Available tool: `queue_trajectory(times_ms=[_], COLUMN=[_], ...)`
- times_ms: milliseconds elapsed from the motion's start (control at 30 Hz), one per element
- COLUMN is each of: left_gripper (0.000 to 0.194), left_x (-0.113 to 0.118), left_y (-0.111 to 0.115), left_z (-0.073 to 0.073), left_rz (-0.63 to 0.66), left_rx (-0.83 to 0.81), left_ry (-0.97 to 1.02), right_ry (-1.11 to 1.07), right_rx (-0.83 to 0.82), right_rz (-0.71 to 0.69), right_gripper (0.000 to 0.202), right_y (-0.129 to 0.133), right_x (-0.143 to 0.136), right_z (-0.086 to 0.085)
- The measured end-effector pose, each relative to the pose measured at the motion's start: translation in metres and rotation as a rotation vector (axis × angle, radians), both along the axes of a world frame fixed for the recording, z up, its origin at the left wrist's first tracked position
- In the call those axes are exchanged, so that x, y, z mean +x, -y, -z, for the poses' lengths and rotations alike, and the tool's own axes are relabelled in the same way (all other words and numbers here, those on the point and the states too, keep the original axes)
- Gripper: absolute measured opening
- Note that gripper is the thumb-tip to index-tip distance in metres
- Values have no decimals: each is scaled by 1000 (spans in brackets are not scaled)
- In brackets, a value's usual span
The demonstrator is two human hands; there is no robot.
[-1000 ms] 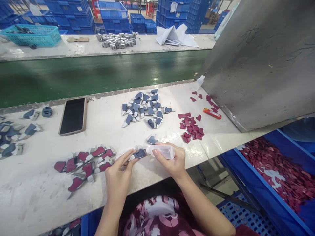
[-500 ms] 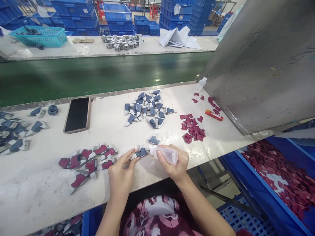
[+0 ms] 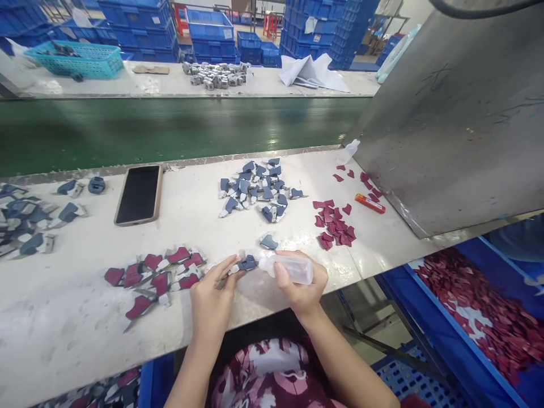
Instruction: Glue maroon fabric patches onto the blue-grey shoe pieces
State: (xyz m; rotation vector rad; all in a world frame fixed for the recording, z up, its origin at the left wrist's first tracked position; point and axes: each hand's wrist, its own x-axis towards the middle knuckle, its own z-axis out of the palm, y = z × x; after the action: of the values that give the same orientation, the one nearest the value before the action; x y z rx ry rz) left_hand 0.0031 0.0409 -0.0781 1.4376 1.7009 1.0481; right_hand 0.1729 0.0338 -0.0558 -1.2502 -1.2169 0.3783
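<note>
Between the thumb and fingers of my left hand (image 3: 216, 289) is a small blue-and-grey part (image 3: 246, 263), held low over the table. My right hand (image 3: 302, 286) is wrapped round a translucent squeeze bottle (image 3: 295, 268), whose tip points left and meets or nearly meets the part. Just above the bottle lies a single blue-topped part (image 3: 268, 242). A pile of blue-topped parts (image 3: 261, 190) sits further back. To the right is a heap of maroon pieces (image 3: 335, 224); on the left lie grey parts with maroon tops (image 3: 159, 281).
A phone (image 3: 139, 194) and more blue-topped parts (image 3: 28, 218) lie at the left. An orange-red tube (image 3: 370, 203) rests near the metal panel (image 3: 459, 119). Behind the green strip (image 3: 182, 127) are metal pieces (image 3: 217, 75) and a turquoise basket (image 3: 80, 61). A blue bin (image 3: 476, 362) stands lower right.
The bottle has tilted closer to level in my right hand. My left hand still holds the same part. The whole view has shifted slightly.
</note>
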Motion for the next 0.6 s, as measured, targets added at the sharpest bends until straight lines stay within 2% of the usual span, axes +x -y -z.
queue_trajectory(times_ms=[300,600], left_gripper=[25,25], left_x=[1,0], left_y=[0,2], left_z=[-2,-3], left_rz=[21,16], left_rx=[9,3], left_ry=[37,20], right_ry=[82,95], right_rx=[-52,-54], right_rz=[-13,-77], right_gripper=[13,11], right_y=[-6,-7], right_x=[-11,-11], right_z=[6,0])
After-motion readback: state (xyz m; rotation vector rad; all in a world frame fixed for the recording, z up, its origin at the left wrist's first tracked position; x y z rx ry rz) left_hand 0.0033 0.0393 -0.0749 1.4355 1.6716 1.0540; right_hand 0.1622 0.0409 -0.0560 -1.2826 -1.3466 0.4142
